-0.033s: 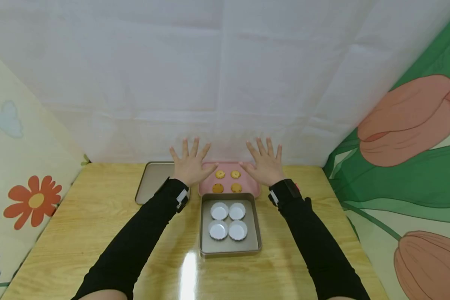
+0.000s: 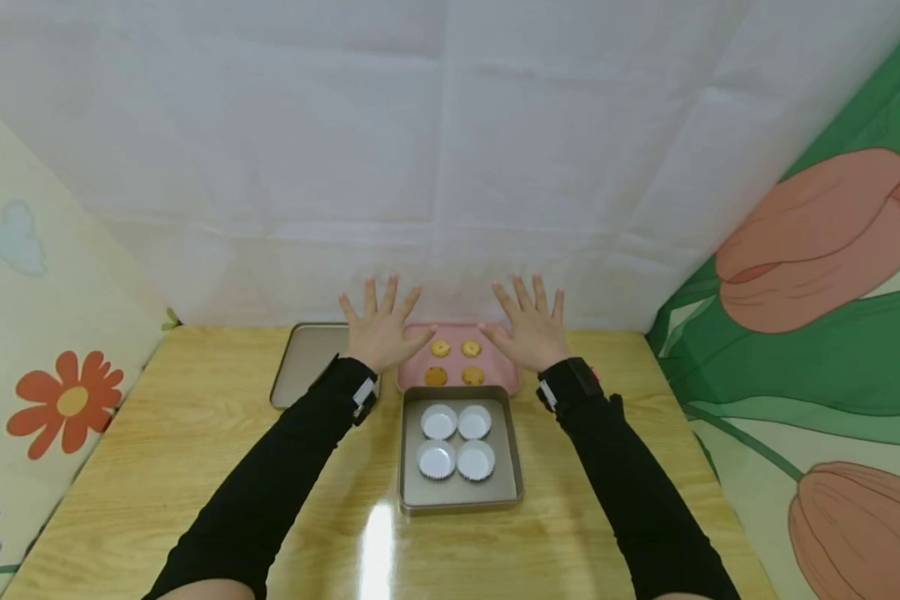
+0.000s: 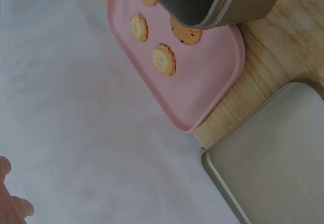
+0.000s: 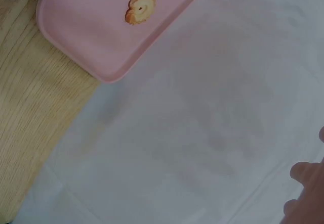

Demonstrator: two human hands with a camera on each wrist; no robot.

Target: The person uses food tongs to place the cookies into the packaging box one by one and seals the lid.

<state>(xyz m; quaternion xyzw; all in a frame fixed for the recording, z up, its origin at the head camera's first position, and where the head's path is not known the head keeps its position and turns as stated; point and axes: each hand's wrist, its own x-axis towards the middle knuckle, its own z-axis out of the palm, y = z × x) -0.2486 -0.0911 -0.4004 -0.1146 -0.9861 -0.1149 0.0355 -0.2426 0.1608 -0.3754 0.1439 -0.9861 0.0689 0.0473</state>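
Note:
My left hand [image 2: 382,333] is held out with its fingers spread, near the gap between a flat metallic tray [image 2: 300,371] and a pink tray [image 2: 453,335]. Fingers spread as well, my right hand [image 2: 532,337] is by the pink tray's right end. Neither hand holds anything. Several cookies, such as a round one [image 2: 436,377], lie on the pink tray. In front of it sits a deeper square baking pan [image 2: 459,496] with several white fluted baking cups [image 2: 438,422] inside. In the left wrist view a ring-shaped cookie [image 3: 164,60] shows clearly.
All the trays rest on a wooden table [image 2: 217,450]. A white cloth [image 2: 450,167] hangs behind it, and printed panels with flowers [image 2: 72,402] flank both sides. Something small and red [image 2: 596,375] peeks out by the right wrist, mostly hidden.

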